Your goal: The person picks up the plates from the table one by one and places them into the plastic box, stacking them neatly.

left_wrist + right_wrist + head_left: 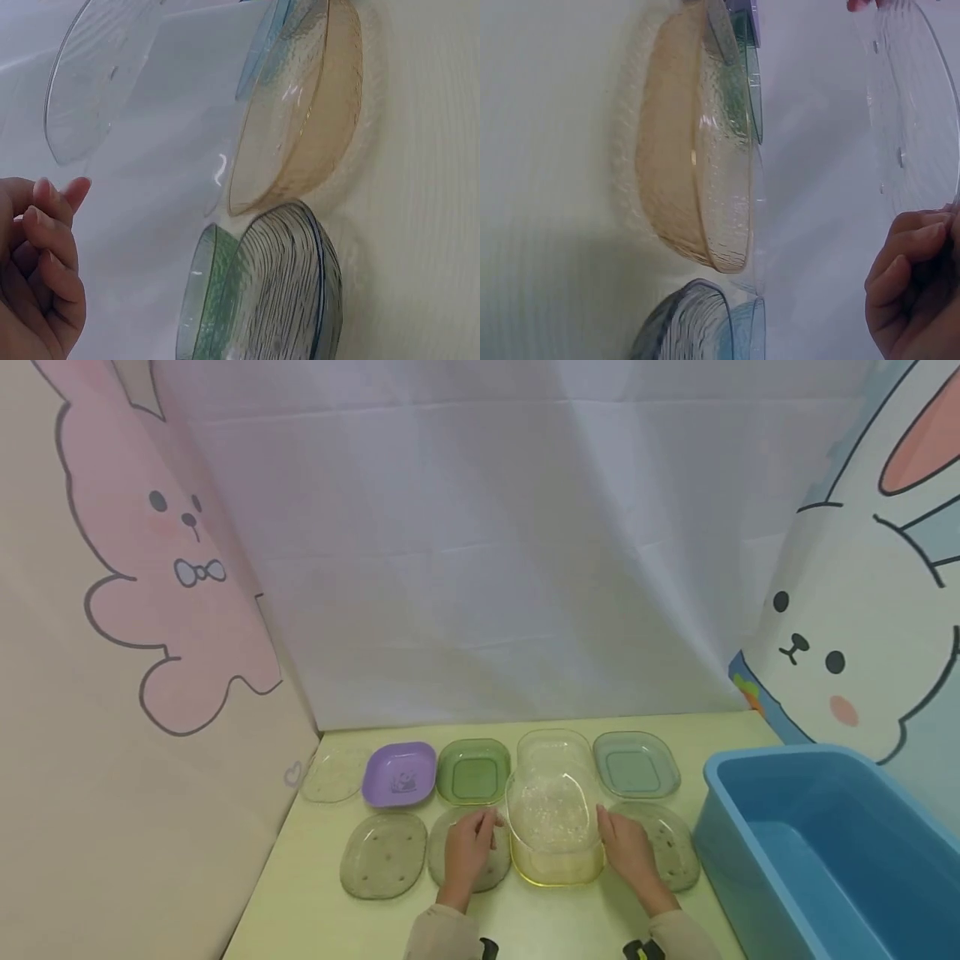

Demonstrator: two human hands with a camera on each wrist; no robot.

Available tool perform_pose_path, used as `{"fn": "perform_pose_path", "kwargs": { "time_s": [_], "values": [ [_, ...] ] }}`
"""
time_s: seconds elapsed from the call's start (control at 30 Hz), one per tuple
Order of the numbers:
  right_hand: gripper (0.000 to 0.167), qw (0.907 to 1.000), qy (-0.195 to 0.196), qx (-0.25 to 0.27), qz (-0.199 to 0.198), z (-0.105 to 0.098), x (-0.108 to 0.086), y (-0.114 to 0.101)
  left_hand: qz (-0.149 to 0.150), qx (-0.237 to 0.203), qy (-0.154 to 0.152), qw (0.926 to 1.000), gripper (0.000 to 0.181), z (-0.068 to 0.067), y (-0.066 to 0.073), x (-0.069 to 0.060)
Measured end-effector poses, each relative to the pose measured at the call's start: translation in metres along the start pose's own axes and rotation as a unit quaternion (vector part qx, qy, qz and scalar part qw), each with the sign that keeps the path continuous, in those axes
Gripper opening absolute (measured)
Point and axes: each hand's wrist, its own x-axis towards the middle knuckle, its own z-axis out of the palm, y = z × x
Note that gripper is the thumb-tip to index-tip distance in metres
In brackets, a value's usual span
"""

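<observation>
A transparent dish point(555, 814) is held up off the table, above a yellow-tinted dish point(558, 870). My right hand point(628, 853) pinches its right edge; in the right wrist view the fingers point(911, 251) curl at the rim of the dish point(922, 112). My left hand point(468, 850) is by the opposite edge with its fingers loosely bent. A small gap shows between the left fingertips point(79, 191) and the dish point(90, 90) in the left wrist view. Under my left hand lies a grey-tinted dish point(491, 868), partly hidden.
Other grey dishes stand at the front left point(382, 856) and front right point(671, 843). Behind are transparent point(333, 774), purple point(401, 768), green point(474, 768), another transparent point(555, 745) and blue-green point(637, 764) dishes. A blue bin point(750, 852) stands at the right.
</observation>
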Motion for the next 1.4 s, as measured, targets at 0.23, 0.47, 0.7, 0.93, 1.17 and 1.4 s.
{"fn": "perform_pose_path", "kwargs": {
  "time_s": [0.23, 0.47, 0.7, 0.93, 1.17, 1.4],
  "values": [
    [0.046, 0.9997, -0.005, -0.021, 0.007, -0.026, 0.012, -0.001, -0.018, 0.002, -0.008, 0.9998, 0.025, -0.015, -0.019, -0.009],
    [0.047, 0.9993, -0.007, -0.037, 0.005, -0.052, 0.027, -0.008, -0.045, 0.006, -0.016, 0.9988, 0.026, -0.026, -0.036, -0.018],
    [0.046, 0.9976, -0.021, -0.065, -0.004, -0.073, 0.038, -0.017, -0.082, 0.005, -0.014, 0.9965, 0.03, -0.028, -0.045, -0.023],
    [0.048, 0.9981, 0.014, -0.053, -0.028, -0.094, 0.051, -0.035, -0.059, 0.005, -0.018, 0.9981, 0.03, -0.025, -0.05, -0.027],
    [0.049, 0.997, 0.045, -0.042, -0.047, -0.118, 0.071, -0.056, -0.067, 0.004, -0.033, 0.9972, 0.029, -0.021, -0.048, -0.029],
    [0.053, 0.9944, 0.048, -0.074, -0.059, -0.147, 0.092, -0.086, -0.063, -0.004, -0.042, 0.9972, 0.029, -0.01, -0.044, -0.028]
  ]
}}
